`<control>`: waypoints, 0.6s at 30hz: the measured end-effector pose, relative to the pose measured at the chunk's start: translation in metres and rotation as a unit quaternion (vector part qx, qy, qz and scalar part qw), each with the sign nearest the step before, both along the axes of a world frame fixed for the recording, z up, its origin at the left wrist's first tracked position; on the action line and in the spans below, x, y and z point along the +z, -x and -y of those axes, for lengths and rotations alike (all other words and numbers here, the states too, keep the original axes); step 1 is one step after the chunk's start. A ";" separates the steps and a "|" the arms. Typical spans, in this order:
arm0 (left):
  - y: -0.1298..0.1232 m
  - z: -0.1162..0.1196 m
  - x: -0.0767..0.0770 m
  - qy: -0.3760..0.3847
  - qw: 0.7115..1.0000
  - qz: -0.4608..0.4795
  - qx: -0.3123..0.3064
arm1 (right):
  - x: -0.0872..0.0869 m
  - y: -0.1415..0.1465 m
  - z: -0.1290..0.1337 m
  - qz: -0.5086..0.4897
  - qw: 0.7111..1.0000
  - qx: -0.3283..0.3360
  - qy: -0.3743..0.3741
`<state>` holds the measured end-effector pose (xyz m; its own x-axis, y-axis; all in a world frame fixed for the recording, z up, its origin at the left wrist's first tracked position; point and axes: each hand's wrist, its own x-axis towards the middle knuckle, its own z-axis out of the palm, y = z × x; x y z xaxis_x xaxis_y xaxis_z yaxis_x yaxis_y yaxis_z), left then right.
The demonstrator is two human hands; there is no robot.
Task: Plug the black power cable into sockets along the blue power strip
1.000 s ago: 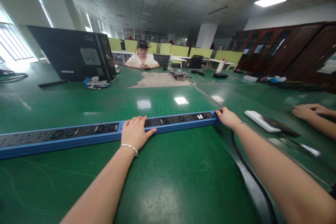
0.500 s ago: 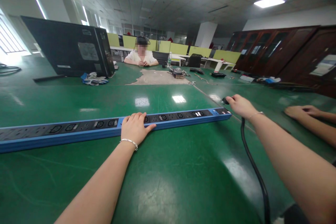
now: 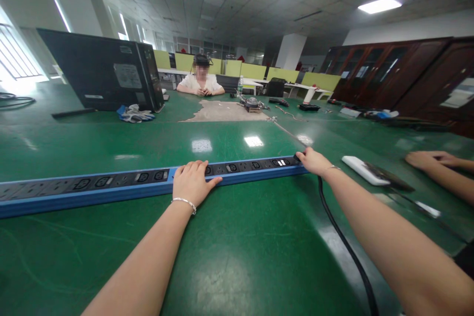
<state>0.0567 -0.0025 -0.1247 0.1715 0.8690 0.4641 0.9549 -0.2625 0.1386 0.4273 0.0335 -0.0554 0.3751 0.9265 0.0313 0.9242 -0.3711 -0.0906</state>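
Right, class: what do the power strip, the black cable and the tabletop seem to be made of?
Power strip: satin blue casing, perhaps coated metal, given its crisp straight edges. Black cable: probably matt rubber or soft plastic, bending smoothly. Tabletop: green, possibly a resin coating, glossy with bright reflections.

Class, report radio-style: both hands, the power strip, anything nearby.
Left hand spread over power strip. Right hand gripping end of black cable at strip's right end. White block right of right hand, apart from it.
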 end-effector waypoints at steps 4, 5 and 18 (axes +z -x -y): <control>0.000 0.001 0.001 0.005 1.000 0.007 0.001 | -0.003 -0.001 -0.001 0.007 1.000 0.007 0.004; 0.000 0.001 0.002 0.006 1.000 0.007 0.002 | -0.003 0.000 -0.001 0.008 1.000 0.010 0.005; -0.001 0.001 0.001 0.004 1.000 0.002 0.001 | -0.005 0.004 -0.008 0.023 0.999 0.020 0.040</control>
